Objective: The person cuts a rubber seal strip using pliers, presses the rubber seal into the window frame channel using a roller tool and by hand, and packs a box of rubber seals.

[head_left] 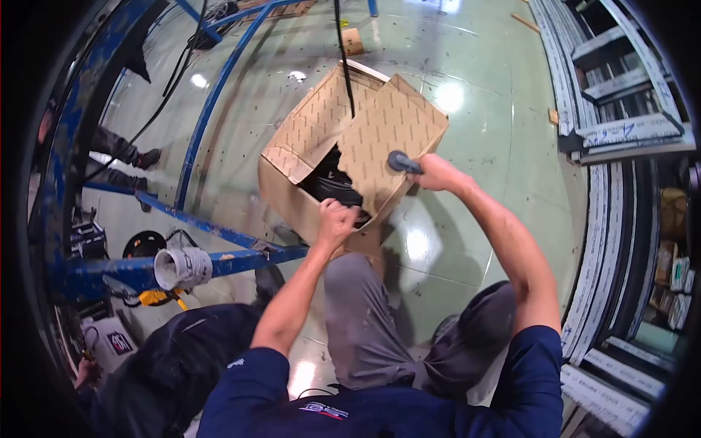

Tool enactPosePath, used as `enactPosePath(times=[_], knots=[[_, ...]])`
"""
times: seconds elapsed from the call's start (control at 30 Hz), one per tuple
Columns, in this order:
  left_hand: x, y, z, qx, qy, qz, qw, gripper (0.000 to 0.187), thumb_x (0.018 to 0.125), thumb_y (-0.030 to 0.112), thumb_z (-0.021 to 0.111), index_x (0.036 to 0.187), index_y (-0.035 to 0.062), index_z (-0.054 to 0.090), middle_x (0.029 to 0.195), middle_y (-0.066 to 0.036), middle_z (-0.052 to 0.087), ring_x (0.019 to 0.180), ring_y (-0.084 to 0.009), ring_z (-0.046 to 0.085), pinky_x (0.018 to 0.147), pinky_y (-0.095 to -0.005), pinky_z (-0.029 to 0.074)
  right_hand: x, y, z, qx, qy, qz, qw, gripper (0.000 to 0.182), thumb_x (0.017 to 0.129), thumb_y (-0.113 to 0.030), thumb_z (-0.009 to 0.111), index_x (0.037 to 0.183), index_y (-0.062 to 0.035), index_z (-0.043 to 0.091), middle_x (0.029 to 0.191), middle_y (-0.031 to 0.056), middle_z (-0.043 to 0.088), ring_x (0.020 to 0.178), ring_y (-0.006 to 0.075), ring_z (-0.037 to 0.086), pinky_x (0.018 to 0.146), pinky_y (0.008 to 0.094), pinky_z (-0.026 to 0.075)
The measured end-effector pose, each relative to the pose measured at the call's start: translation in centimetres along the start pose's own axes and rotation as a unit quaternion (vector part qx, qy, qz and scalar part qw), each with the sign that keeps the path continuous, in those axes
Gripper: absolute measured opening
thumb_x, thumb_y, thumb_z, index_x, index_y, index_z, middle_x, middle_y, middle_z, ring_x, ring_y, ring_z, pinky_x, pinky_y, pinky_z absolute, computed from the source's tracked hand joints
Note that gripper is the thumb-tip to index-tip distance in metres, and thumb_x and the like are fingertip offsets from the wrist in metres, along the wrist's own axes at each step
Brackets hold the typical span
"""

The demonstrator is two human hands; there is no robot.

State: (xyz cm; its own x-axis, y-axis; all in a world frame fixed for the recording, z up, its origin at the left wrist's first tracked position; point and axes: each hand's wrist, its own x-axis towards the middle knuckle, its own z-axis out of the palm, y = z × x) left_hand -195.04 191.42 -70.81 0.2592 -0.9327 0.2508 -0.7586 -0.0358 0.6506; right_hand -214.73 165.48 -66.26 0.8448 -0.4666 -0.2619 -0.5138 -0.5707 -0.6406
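An open cardboard box (292, 131) stands on the floor right before my knees, its printed flap (387, 131) lying partly over the top. Black plastic-looking contents (332, 182) show in the gap beside the torn flap edge. My right hand (438, 174) is closed round the handle of a dark grey round-headed tool (400, 161), whose head overlaps the flap. At the box's near rim, my left hand (337, 221) is closed with its fingers curled; I cannot tell what is in it.
A blue metal frame (197, 226) runs along the left, with a white tape roll (182, 268) on it. A person in dark clothes (175, 365) is close at lower left; another's legs (117, 153) show beyond. Stacked profiles (606, 292) line the right. A black cable (343, 58) hangs over the box.
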Motion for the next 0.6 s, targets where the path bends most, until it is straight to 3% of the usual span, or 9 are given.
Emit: enactPosePath(times=[0.07, 0.13, 0.2, 0.27, 0.33, 0.37, 0.47, 0.57, 0.6], knots=[[-0.8, -0.5, -1.4, -0.023, 0.054, -0.127, 0.990, 0.055, 0.098, 0.033, 0.056, 0.053, 0.0024, 0.052, 0.050, -0.007, 0.044, 0.059, -0.0244, 0.048, 0.097, -0.0412, 0.036, -0.6, 1.2, -1.8, 0.140, 0.003, 0.074, 0.987, 0.024, 0.081, -0.020, 0.063, 0.090, 0.0017, 0.068, 0.072, 0.0164, 0.069, 0.066, 0.0268, 0.069, 0.063, 0.0386, 0.054], [0.2, 0.3, -1.7, -0.111, 0.062, -0.291, 0.948, 0.058, 0.096, 0.033, 0.061, 0.051, 0.0012, 0.045, 0.048, -0.010, 0.035, 0.052, -0.0274, 0.044, 0.065, -0.0430, 0.040, -2.3, 2.6, -4.4, 0.229, -0.001, 0.140, 0.963, 0.018, 0.082, -0.013, 0.060, 0.084, 0.0027, 0.068, 0.070, 0.0104, 0.068, 0.061, 0.0189, 0.067, 0.055, 0.0338, 0.052], [3.3, 5.2, -3.0, -0.025, 0.122, -0.237, 0.963, 0.052, 0.089, 0.026, 0.070, 0.052, -0.0001, 0.045, 0.050, -0.013, 0.038, 0.052, -0.0289, 0.044, 0.054, -0.0422, 0.036, -3.4, 5.7, -5.6, 0.276, 0.006, 0.235, 0.932, 0.015, 0.084, -0.014, 0.060, 0.087, -0.0011, 0.066, 0.075, 0.0072, 0.069, 0.060, 0.0157, 0.067, 0.051, 0.0297, 0.048], [6.4, 8.9, -2.6, -0.005, 0.148, -0.044, 0.988, 0.037, 0.079, 0.019, 0.078, 0.061, 0.0007, 0.051, 0.060, -0.013, 0.051, 0.055, -0.0293, 0.047, 0.054, -0.0409, 0.036, -4.3, 9.3, -4.5, 0.379, 0.077, 0.297, 0.873, 0.022, 0.091, -0.018, 0.059, 0.100, 0.0016, 0.062, 0.085, 0.0109, 0.069, 0.066, 0.0173, 0.067, 0.051, 0.0316, 0.049], [8.7, 12.2, -1.5, 0.048, 0.033, 0.041, 0.997, 0.032, 0.077, 0.024, 0.080, 0.090, 0.0010, 0.062, 0.098, -0.017, 0.060, 0.092, -0.0300, 0.056, 0.080, -0.0404, 0.045, -3.4, 12.5, -2.4, 0.472, 0.173, 0.355, 0.788, 0.027, 0.095, -0.022, 0.059, 0.107, 0.0025, 0.059, 0.091, 0.0125, 0.069, 0.070, 0.0184, 0.066, 0.053, 0.0324, 0.051], [9.7, 13.2, -0.4, 0.084, 0.003, 0.100, 0.991, 0.042, 0.074, 0.028, 0.082, 0.104, 0.0038, 0.065, 0.117, -0.019, 0.061, 0.109, -0.0330, 0.057, 0.091, -0.0434, 0.045, -2.6, 14.9, -0.8, 0.545, 0.171, 0.337, 0.749, 0.034, 0.099, -0.028, 0.058, 0.112, 0.0033, 0.057, 0.096, 0.0135, 0.068, 0.075, 0.0199, 0.065, 0.055, 0.0337, 0.053], [10.2, 13.1, 4.3, 0.218, -0.098, 0.017, 0.971, 0.074, 0.071, 0.039, 0.084, 0.131, 0.0075, 0.055, 0.144, -0.020, 0.045, 0.132, -0.0350, 0.043, 0.104, -0.0481, 0.037, -1.0, 13.8, 0.7, 0.687, 0.201, 0.306, 0.628, 0.028, 0.099, -0.026, 0.057, 0.105, 0.0010, 0.059, 0.085, 0.0076, 0.065, 0.078, 0.0176, 0.062, 0.069, 0.0329, 0.051], [9.5, 10.0, 7.0, 0.290, -0.171, -0.003, 0.942, 0.088, 0.069, 0.039, 0.084, 0.141, 0.0055, 0.045, 0.151, -0.020, 0.037, 0.137, -0.0325, 0.038, 0.106, -0.0492, 0.035, 4.2, 20.0, 3.2, 0.859, 0.070, -0.181, 0.473, 0.024, 0.097, -0.028, 0.060, 0.095, -0.0038, 0.061, 0.077, 0.0023, 0.058, 0.072, 0.0150, 0.056, 0.068, 0.0315, 0.045], [9.4, 9.6, 7.4, 0.283, -0.166, -0.011, 0.945, 0.088, 0.070, 0.039, 0.084, 0.141, 0.0048, 0.044, 0.151, -0.020, 0.036, 0.137, -0.0330, 0.038, 0.106, -0.0491, 0.035, 5.0, 19.9, 3.1, 0.841, 0.187, -0.122, 0.494, 0.024, 0.096, -0.029, 0.062, 0.093, -0.0053, 0.061, 0.076, 0.0011, 0.056, 0.070, 0.0148, 0.053, 0.067, 0.0311, 0.043]])
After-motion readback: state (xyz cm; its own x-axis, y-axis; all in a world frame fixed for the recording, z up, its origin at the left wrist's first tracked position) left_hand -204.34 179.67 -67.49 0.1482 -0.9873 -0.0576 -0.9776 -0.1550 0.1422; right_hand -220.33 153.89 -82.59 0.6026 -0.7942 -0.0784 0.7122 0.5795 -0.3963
